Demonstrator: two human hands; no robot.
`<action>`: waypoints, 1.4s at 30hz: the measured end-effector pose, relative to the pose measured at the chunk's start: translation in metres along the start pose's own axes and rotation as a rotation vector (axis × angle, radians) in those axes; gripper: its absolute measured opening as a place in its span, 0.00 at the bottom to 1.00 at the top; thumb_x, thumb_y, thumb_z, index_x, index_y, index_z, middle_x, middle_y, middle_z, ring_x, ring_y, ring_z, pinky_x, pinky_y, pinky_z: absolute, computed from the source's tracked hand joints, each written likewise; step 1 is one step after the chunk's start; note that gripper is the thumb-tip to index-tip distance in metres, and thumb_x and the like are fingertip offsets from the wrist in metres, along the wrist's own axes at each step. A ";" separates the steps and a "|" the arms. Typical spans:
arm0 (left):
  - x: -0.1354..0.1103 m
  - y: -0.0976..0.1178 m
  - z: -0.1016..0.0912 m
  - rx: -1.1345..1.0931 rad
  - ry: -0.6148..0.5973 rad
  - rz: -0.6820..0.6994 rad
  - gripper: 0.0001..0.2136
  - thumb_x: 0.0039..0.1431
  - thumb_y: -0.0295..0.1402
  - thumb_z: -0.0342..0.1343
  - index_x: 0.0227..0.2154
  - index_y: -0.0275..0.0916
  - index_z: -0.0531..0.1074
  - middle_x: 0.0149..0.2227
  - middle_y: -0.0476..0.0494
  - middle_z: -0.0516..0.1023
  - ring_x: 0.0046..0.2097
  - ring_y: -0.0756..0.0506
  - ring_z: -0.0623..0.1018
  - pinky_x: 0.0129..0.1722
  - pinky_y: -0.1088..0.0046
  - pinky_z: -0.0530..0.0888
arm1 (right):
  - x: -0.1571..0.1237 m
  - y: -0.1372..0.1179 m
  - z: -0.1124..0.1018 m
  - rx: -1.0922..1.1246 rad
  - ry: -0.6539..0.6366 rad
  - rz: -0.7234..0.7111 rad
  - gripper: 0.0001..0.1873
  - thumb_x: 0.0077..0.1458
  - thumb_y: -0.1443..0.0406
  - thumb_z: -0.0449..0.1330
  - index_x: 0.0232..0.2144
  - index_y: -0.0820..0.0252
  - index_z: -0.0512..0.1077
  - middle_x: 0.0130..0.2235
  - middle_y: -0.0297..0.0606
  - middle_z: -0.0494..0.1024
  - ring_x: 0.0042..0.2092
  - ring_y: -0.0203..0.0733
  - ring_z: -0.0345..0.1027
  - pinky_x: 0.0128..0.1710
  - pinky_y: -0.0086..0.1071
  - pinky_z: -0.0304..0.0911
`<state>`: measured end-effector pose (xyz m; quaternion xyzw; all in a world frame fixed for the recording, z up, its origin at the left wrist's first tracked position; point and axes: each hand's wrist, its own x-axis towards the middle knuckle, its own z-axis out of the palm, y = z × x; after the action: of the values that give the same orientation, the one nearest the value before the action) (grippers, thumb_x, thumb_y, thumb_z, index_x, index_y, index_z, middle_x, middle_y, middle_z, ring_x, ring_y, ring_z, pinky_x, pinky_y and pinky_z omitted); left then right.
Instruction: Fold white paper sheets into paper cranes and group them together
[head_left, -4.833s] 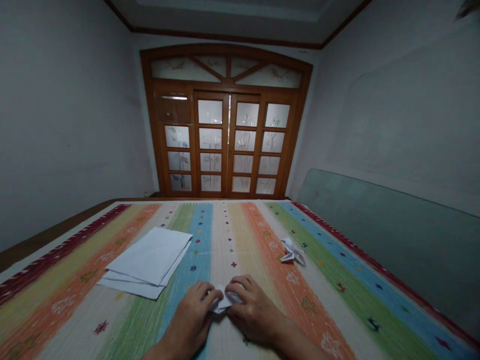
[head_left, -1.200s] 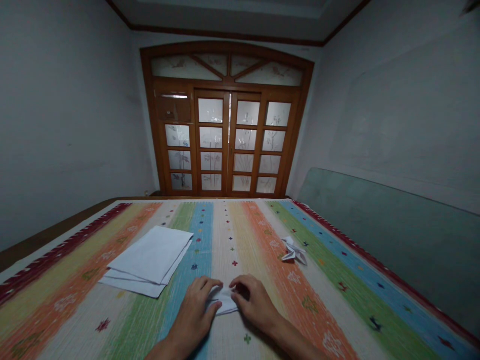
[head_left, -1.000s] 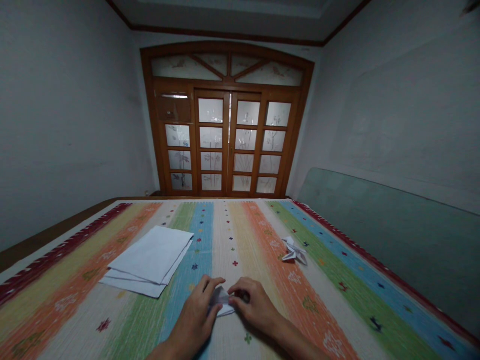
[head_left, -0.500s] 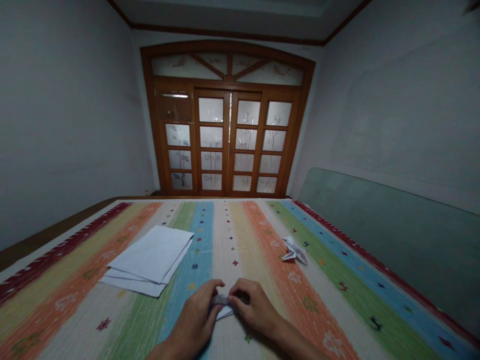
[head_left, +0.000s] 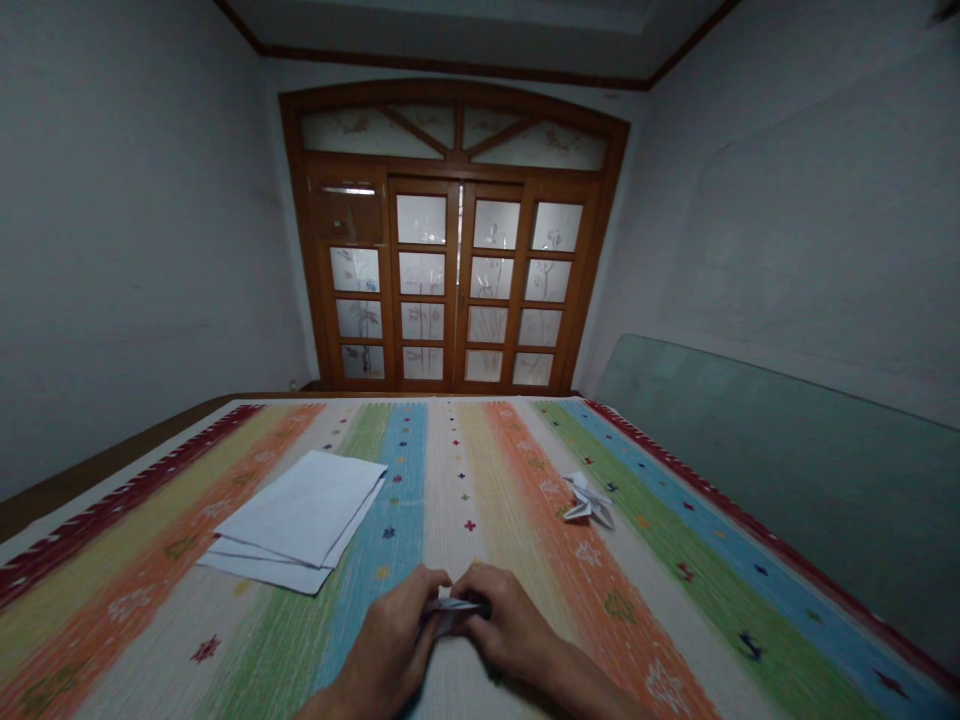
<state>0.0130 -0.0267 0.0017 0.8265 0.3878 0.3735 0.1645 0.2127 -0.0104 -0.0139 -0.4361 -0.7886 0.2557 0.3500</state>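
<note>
A small folded piece of white paper (head_left: pixel 452 606) is pinched between my two hands, low in the middle of the head view. My left hand (head_left: pixel 396 632) grips its left end with thumb and fingers. At its right end, my right hand (head_left: pixel 511 622) is closed on it the same way. Fingers cover much of the paper, so its full shape is hidden. Off to the right lies a folded paper figure (head_left: pixel 589 502) with pointed parts, apart from both hands.
A loose stack of white paper sheets (head_left: pixel 304 510) rests on the left of the striped tablecloth (head_left: pixel 510 470). A pale green panel (head_left: pixel 757 430) stands along the right side. Beyond the far table edge are wooden doors (head_left: pixel 456 270) with glass panes.
My hands have tilted the folded paper, and its flap below no longer shows as before. My right fingers have closed in nearer to my left hand. The stack and paper figure stayed put.
</note>
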 end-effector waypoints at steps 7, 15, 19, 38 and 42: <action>-0.001 -0.003 0.002 0.161 -0.013 0.144 0.18 0.56 0.15 0.48 0.42 0.42 0.72 0.39 0.43 0.78 0.40 0.42 0.79 0.40 0.69 0.75 | 0.002 0.007 0.000 -0.241 0.093 -0.228 0.19 0.38 0.79 0.56 0.32 0.57 0.75 0.35 0.39 0.78 0.39 0.45 0.69 0.38 0.34 0.59; 0.002 0.004 -0.003 0.237 -0.154 0.102 0.12 0.52 0.16 0.55 0.35 0.40 0.71 0.39 0.43 0.76 0.41 0.41 0.75 0.40 0.68 0.71 | 0.002 0.006 -0.006 -0.352 -0.005 -0.327 0.10 0.49 0.76 0.60 0.32 0.59 0.75 0.37 0.41 0.78 0.40 0.46 0.68 0.39 0.35 0.61; 0.000 0.007 -0.006 0.245 -0.191 0.111 0.09 0.55 0.20 0.59 0.35 0.39 0.72 0.40 0.42 0.77 0.43 0.40 0.75 0.41 0.66 0.71 | -0.002 0.003 -0.017 -0.281 -0.129 -0.332 0.10 0.50 0.72 0.62 0.36 0.58 0.78 0.40 0.41 0.77 0.41 0.45 0.70 0.41 0.33 0.64; 0.004 0.003 -0.001 0.045 -0.114 -0.226 0.03 0.61 0.27 0.60 0.31 0.39 0.76 0.35 0.44 0.77 0.41 0.40 0.74 0.44 0.63 0.69 | 0.009 0.011 -0.013 -0.038 -0.019 -0.013 0.15 0.39 0.70 0.78 0.32 0.58 0.82 0.33 0.34 0.77 0.37 0.41 0.71 0.39 0.31 0.64; 0.006 0.001 -0.002 0.026 -0.139 -0.248 0.06 0.59 0.24 0.59 0.35 0.41 0.77 0.36 0.45 0.76 0.41 0.41 0.74 0.44 0.64 0.69 | 0.011 0.011 -0.015 -0.026 -0.038 0.006 0.16 0.40 0.70 0.78 0.34 0.57 0.81 0.32 0.32 0.77 0.37 0.41 0.71 0.39 0.31 0.63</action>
<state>0.0147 -0.0229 0.0066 0.7981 0.4796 0.2870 0.2251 0.2264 0.0058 -0.0086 -0.4378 -0.7971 0.2548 0.3287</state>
